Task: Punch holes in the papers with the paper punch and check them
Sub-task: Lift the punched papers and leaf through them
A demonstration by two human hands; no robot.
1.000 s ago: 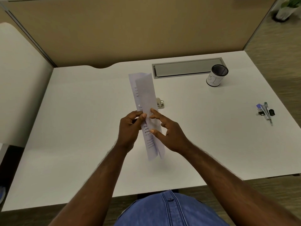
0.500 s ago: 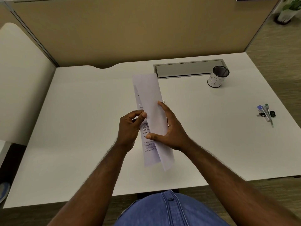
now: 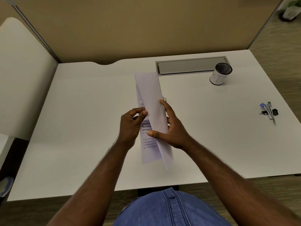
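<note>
A: White desk (image 3: pixel 81 128) fills the middle of the frame, with tan partition behind it. Papers (image 3: pixel 151 101) are held above the desk at centre frame, edge-up, long axis running from upper centre toward the person's shirt.

B: Change against a second ago?

A: Yes. A second ago the right fingers only touched the outer sheet with straight tips. Now the right hand (image 3: pixel 169 128) wraps that sheet, thumb on the near face at the lower part, fingers behind. The outer sheet has swung over, so its blank back faces the camera and covers most of the printed sheet.

B: Left hand?

A: Left hand (image 3: pixel 130 126) pinches the left edge of the printed sheet between thumb and forefinger. Grip looks unchanged.

B: Punch?

A: Paper punch (image 3: pixel 164 99) lies on the desk just behind the papers; only a metal sliver shows past the right index fingertip.

B: Reading for the task?

A: Likely the check step: sheets parted to inspect holes. One pale dot near the upper left edge of the printed sheet may be a hole; too small to confirm.

B: Other items?

A: Mesh cup (image 3: pixel 220 74) at upper right, pens and clips (image 3: pixel 268 111) at right edge. Both well apart from the hands.
</note>
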